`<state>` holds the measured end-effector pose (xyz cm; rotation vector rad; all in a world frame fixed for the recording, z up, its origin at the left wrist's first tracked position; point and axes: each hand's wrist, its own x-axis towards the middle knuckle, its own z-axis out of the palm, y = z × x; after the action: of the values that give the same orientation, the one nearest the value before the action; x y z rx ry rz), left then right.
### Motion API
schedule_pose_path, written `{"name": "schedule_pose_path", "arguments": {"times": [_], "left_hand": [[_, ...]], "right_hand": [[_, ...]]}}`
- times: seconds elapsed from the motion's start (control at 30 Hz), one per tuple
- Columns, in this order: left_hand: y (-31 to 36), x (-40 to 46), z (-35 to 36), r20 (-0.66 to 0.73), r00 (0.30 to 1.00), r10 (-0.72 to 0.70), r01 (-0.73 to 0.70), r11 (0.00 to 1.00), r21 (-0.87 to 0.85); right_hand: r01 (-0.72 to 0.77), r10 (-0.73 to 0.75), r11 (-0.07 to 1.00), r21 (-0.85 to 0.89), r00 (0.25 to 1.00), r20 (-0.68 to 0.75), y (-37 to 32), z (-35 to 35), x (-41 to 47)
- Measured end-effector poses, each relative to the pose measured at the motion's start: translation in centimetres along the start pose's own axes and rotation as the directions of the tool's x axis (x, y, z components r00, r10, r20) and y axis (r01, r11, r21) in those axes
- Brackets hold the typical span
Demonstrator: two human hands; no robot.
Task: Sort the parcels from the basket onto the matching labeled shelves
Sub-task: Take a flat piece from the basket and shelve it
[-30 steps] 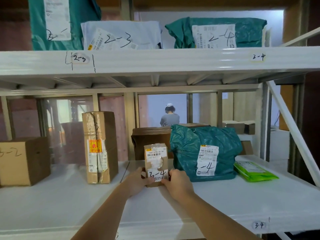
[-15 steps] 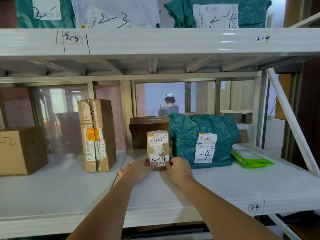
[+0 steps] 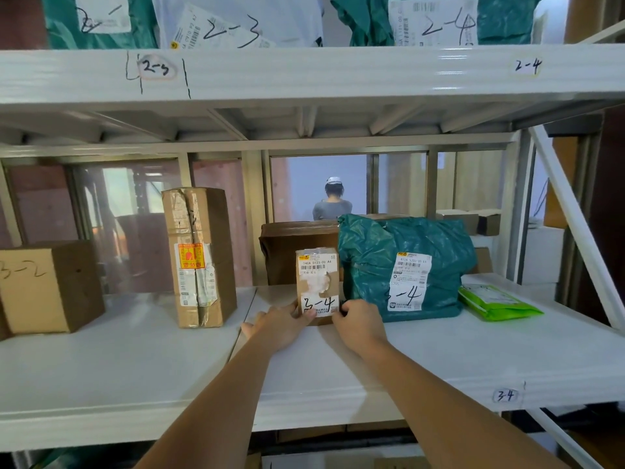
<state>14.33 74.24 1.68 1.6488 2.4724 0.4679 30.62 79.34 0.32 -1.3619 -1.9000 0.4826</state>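
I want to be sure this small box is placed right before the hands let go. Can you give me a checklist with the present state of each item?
1. Box label matches shelf tag: the small box reads 3-4 and the shelf tag reads 3-4: ok.
2. Box upright with label facing out: ok.
3. Box fully resting on the shelf: its bottom edge is hidden by the hands: cannot tell.
4. Both hands on the box: left hand and right hand hold its lower corners: ok.
5. Room beside it: it stands right against the green bag, marked the same; touching or not: cannot tell.
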Motion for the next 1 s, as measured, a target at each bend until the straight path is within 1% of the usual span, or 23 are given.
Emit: {"name": "schedule_pose_path", "arguments": {"times": [0.3,0.5,0.63,0.73,0.87,1.0], "left_hand": [[0.0,0.1,0.1,-0.023,1.0,0.0,0.0,1.0,0.019],[-0.5,0.4,0.3,-0.016,0.999,0.041,-0.041,0.999,-0.003],[-0.2,0.9,0.3,0.016,1.0,-0.025,0.024,1.0,0.016],[-0.3,1.1,-0.1,0.036,0.999,-0.017,0.017,1.0,0.008],[-1.9,0.6,-1.0,0.093,0.994,0.061,-0.055,0.997,-0.059],[-3.3,-2.0,-2.8,0.18,0.975,0.127,-0.099,0.983,-0.154]], "right_hand": [[0.003,-0.003,1.0,0.017,0.999,-0.035,0.0,0.0,-0.2],[0.004,-0.004,1.0,-0.002,0.998,-0.07,-0.4,-0.4,-0.6],[-0.036,0.036,0.999,-0.001,0.995,-0.089,-0.6,-0.5,-0.7],[-0.033,0.031,0.999,-0.019,0.995,-0.097,-0.8,-0.9,-0.8],[0.007,-0.008,0.998,-0.055,1.0,-0.022,-1.4,-2.4,-1.9],[0.094,-0.075,0.981,-0.169,0.991,0.115,-1.9,-4.6,-3.8]]}}
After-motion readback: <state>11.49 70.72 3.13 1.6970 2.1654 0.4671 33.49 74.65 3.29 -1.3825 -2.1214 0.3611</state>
